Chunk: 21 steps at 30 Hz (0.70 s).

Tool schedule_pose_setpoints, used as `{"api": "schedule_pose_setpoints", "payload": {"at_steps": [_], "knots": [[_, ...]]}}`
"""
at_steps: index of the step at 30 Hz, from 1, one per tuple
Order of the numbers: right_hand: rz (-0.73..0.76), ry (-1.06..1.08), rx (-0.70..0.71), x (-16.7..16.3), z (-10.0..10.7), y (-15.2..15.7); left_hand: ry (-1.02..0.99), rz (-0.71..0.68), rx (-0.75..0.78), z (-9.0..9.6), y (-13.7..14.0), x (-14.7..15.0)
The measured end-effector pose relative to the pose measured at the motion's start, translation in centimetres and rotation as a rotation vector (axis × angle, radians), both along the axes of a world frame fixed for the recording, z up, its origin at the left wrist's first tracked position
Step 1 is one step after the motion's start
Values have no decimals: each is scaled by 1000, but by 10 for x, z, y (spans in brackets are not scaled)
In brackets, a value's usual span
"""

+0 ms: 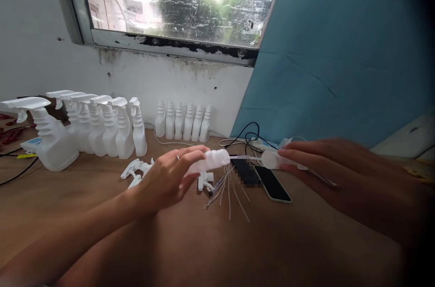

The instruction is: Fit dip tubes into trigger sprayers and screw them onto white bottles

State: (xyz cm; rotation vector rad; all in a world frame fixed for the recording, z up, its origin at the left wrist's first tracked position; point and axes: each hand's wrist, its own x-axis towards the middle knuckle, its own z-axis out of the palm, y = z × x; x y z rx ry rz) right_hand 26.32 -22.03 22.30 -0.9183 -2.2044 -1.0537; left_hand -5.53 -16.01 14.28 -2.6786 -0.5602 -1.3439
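My left hand (176,171) is closed around a white plastic bottle (217,158), which lies tilted on its side with its ribbed neck pointing right. In my right hand (314,160) is a white trigger spray head (271,159), partly covered by the fingers. A thin dip tube (245,157) runs from the spray head to the bottle's mouth; whether its tip is inside cannot be made out. Below the bottle, several loose white tubes (229,198) fan out on the table. Another spray head (205,181) lies beside them, and more spray heads (136,170) lie left of my left hand.
Assembled spray bottles (124,135) stand in a row at the left. Several bottles without spray heads (188,124) line the wall. A phone (273,184) lies on the brown table (102,192), near black and white cables (253,135). Blue cloth (326,51) hangs at the right.
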Motion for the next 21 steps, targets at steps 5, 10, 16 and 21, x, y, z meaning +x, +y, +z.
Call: {"api": "schedule_pose_setpoints", "payload": {"at_steps": [5, 10, 16, 21], "knots": [[298, -140, 214, -52, 19, 4, -188, -220, -612, -11, -26, 13], [514, -66, 244, -82, -7, 29, -323, -381, -958, -14, -27, 19], [661, 201, 209, -94, -38, 50, -322, -379, -1004, -15, -19, 18], [578, 39, 211, -91, -35, 48, -183, -181, -884, -22, -14, 17]]}}
